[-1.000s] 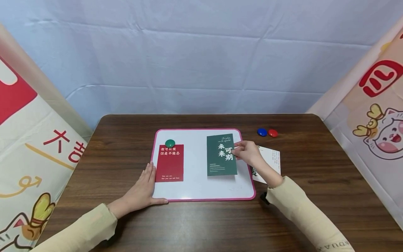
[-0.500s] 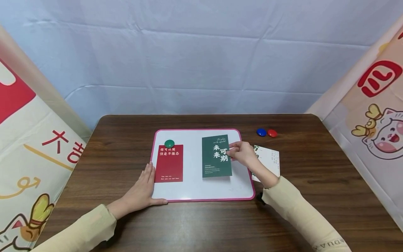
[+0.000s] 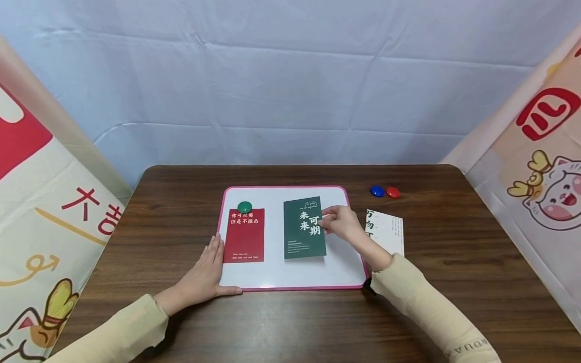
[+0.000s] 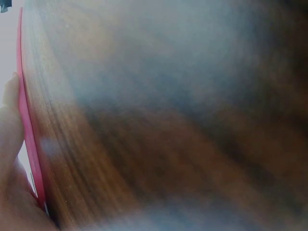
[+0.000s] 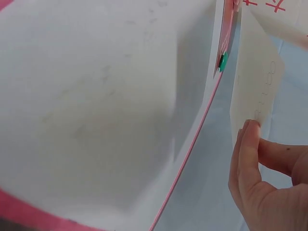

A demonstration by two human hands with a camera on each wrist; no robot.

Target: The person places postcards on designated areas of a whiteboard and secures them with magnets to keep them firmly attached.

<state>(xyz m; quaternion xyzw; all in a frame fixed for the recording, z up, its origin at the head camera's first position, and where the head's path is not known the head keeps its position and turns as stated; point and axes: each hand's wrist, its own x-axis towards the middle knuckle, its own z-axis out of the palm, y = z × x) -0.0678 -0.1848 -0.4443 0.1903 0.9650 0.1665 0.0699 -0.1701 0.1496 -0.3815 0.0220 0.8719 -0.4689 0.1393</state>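
A small whiteboard (image 3: 277,275) with a pink rim lies on the table. At its lower left corner rests my left hand (image 3: 201,275), fingers straight along the left edge and thumb at the front edge. My right hand (image 3: 342,224) pinches a green card (image 3: 297,242) with white lettering by its right edge, tilted over the right half of the board. The card's pale back (image 5: 255,82) shows in the right wrist view. On the board's left part lies a red card (image 3: 245,242), a round green magnet (image 3: 244,207) on its top edge.
A white card (image 3: 390,229) with dark lettering lies right of the board, partly behind the right forearm. Farther back on the wooden table (image 3: 463,282) sit a blue magnet (image 3: 376,191) and a red magnet (image 3: 392,191). A pale cloth (image 3: 290,91) hangs behind.
My right hand has moved left with the green card, bringing it nearer the red card. More of the white card shows. The left hand has stayed at the board's corner.
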